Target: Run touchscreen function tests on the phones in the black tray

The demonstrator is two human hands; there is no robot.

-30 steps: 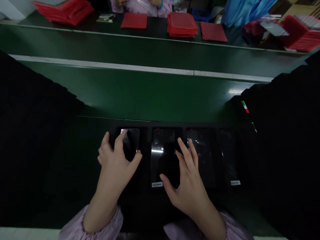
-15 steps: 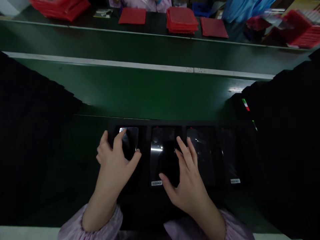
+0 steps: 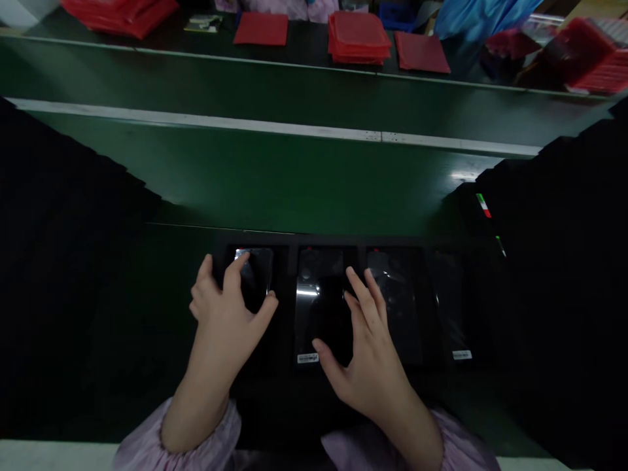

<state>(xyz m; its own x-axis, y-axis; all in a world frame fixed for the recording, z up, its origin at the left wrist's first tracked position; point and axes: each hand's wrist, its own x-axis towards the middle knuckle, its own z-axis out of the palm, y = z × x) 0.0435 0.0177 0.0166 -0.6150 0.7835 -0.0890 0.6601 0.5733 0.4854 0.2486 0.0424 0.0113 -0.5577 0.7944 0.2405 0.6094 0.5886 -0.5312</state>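
0 visible shift in left hand (image 3: 220, 314) or right hand (image 3: 366, 353) since 0.5 s ago; likely a steadying pause. Curved about leftmost phone (image 3: 258, 278) and 2nd phone (image 3: 318, 317) in black tray (image 3: 293, 261) (gripping or not: cannot tell).

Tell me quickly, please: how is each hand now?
Left hand: spread around leftmost device; grip unclear.
Right hand: open over second device from left; contact unclear.

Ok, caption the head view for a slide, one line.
Over a black tray, the left hand spans the leftmost glossy device; the right hand spreads over the second device's right side.
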